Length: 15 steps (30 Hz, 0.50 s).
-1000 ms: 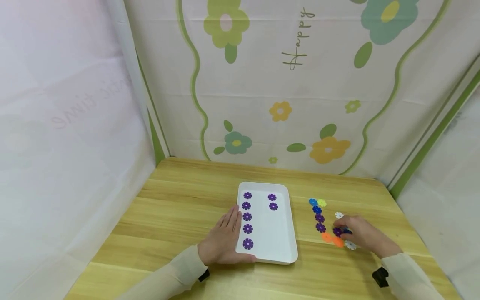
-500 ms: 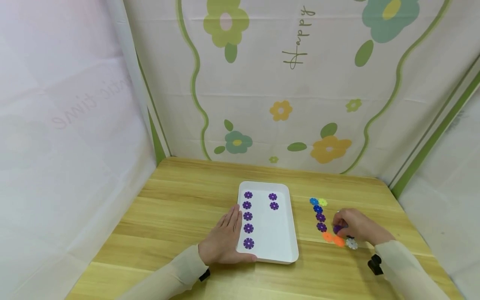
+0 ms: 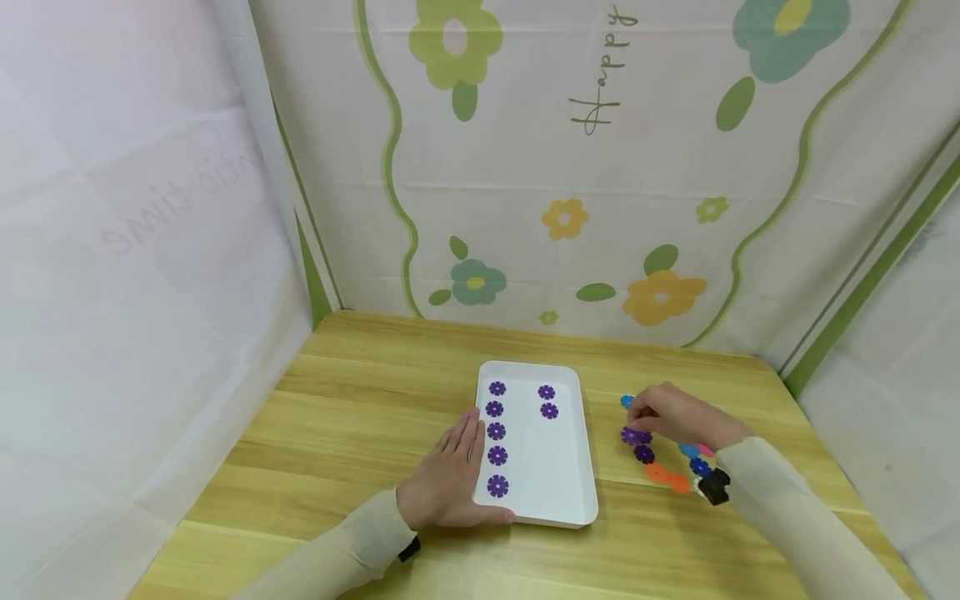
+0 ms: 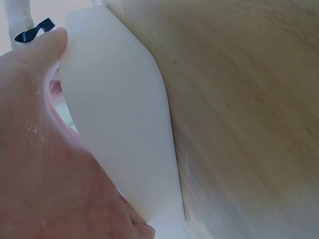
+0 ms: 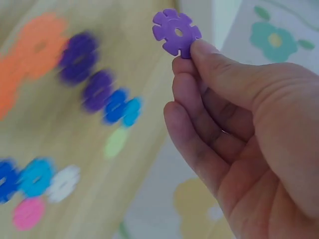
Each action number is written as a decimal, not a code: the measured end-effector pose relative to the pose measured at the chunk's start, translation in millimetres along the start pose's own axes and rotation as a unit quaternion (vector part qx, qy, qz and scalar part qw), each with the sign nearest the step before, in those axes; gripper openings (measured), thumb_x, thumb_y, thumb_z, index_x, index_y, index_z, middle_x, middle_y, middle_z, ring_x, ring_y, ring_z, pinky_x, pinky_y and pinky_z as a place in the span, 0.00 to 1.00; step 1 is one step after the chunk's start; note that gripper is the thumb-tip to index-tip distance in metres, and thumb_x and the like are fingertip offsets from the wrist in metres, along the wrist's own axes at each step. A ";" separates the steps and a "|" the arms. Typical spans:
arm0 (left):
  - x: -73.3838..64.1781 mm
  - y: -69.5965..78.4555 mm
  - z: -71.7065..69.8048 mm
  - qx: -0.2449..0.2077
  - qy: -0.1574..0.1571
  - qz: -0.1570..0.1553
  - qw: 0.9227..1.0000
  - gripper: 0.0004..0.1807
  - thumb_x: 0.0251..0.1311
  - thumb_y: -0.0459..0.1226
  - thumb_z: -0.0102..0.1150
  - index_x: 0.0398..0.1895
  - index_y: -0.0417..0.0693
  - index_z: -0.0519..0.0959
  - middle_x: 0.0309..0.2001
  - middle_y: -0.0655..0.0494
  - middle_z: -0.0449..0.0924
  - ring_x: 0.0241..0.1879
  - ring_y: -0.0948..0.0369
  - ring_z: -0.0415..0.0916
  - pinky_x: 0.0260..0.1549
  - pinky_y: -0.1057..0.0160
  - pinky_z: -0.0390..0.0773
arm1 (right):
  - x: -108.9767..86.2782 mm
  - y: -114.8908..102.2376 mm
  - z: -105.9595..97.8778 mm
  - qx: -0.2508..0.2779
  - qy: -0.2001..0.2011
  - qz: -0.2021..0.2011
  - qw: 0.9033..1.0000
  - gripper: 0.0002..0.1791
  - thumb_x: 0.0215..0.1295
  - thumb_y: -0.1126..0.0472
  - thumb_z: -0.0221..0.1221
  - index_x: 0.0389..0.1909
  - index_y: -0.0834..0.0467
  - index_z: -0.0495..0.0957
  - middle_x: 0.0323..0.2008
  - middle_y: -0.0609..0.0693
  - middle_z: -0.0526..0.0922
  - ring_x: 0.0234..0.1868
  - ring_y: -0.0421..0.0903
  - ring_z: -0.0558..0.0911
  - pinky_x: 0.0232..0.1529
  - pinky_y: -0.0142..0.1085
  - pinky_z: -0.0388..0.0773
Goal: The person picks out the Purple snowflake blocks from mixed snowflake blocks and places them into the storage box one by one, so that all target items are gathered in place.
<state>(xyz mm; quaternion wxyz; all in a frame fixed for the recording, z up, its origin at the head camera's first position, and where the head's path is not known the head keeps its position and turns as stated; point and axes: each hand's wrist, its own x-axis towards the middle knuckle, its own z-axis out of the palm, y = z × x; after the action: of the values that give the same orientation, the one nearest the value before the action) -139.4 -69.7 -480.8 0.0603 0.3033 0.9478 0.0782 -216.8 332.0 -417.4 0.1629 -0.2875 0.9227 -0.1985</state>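
My right hand [image 3: 678,415] pinches a purple notched plastic disc [image 5: 178,33] between thumb and fingertips, held up over the loose discs right of the tray. A white shallow tray [image 3: 528,492] stands mid-table. Down its left side runs a column of several purple discs [image 3: 497,431], and two more purple discs [image 3: 549,411] lie at its upper right. My left hand [image 3: 442,479] rests against the tray's near-left corner, fingers straight along the left rim and thumb along the front one. The left wrist view shows that thumb on the rim of the tray's white wall [image 4: 114,109].
Right of the tray lie orange discs [image 3: 667,477], dark purple [image 5: 79,57], blue [image 5: 115,106], a pale yellow-green one [image 5: 116,142], a pink one [image 5: 28,213] and a white one [image 5: 64,183]. Fabric walls [image 3: 510,167] enclose the wooden table [image 3: 390,375] at back and sides.
My right hand has picked up a purple disc from the loose group and carried it left and away from me, toward the tray. The left hand and tray stay put.
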 end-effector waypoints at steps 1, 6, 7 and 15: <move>-0.1 0.0 -0.2 0.001 0.001 0.000 1.000 0.74 0.55 0.82 0.49 0.84 0.30 0.47 0.85 0.32 0.40 0.85 0.39 0.43 0.82 0.45 0.57 | 5.7 -6.7 -2.1 -0.004 -0.001 -0.005 1.000 0.13 0.77 0.64 0.61 0.28 0.55 0.82 0.24 0.41 0.79 0.22 0.33 0.70 0.27 0.28 0.71; -0.1 -0.2 -1.1 0.003 0.003 -0.002 1.000 0.74 0.55 0.82 0.49 0.84 0.30 0.47 0.85 0.32 0.40 0.85 0.39 0.43 0.82 0.45 0.57 | 36.8 -38.8 -7.3 -0.018 -0.013 -0.029 0.999 0.12 0.77 0.64 0.61 0.30 0.53 0.85 0.29 0.43 0.86 0.23 0.34 0.73 0.28 0.28 0.74; -0.1 -0.2 -1.3 0.003 0.003 -0.002 1.000 0.74 0.55 0.82 0.49 0.84 0.30 0.47 0.85 0.32 0.40 0.85 0.39 0.43 0.82 0.45 0.57 | 42.8 -44.6 -6.8 -0.021 -0.015 -0.033 0.999 0.12 0.76 0.64 0.61 0.30 0.53 0.85 0.29 0.43 0.86 0.23 0.33 0.72 0.29 0.29 0.74; 0.2 0.8 -1.4 0.003 -0.011 -0.009 1.000 0.74 0.54 0.83 0.47 0.84 0.32 0.46 0.86 0.33 0.39 0.86 0.41 0.42 0.83 0.46 0.56 | 84.4 -66.0 10.9 -0.036 -0.023 -0.045 0.998 0.10 0.74 0.65 0.64 0.30 0.54 0.86 0.29 0.52 0.87 0.26 0.35 0.72 0.32 0.29 0.74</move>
<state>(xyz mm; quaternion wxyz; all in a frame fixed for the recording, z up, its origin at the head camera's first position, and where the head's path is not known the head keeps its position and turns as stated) -139.4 -69.1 -479.4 0.0703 0.2960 0.9499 0.0719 -247.5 228.9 -412.2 0.1646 -0.3386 0.9115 -0.1657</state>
